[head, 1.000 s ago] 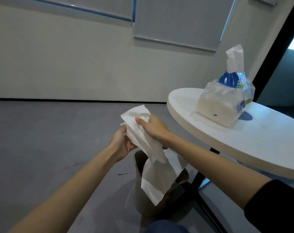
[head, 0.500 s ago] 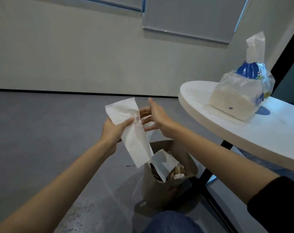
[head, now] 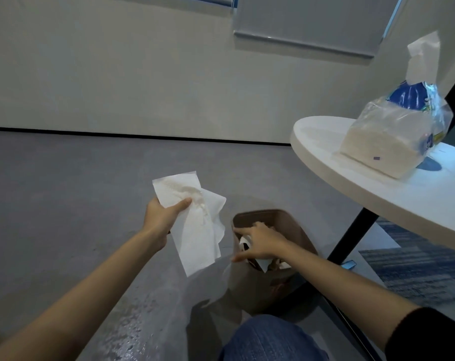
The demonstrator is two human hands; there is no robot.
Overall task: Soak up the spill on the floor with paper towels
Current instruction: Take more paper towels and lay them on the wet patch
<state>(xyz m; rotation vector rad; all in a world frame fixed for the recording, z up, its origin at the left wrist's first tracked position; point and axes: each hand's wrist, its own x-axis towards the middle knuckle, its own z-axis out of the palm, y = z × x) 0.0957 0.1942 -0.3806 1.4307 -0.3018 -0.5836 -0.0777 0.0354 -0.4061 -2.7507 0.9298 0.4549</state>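
Spill [head: 132, 332] glistens wet on the near grey floor [head: 65, 204]. Right, a white table [head: 403, 204] bears the towel pack [head: 393, 134]. Below, a brown bin [head: 294, 225]. Left hand [head: 161, 217] pinches a hanging paper towel [head: 197, 235]; right hand [head: 260, 243], fingers spread wide, hovers over the bin.

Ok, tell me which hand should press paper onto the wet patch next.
Left. The left hand already grips the paper towel above the wet floor; the right hand is open over the bin.
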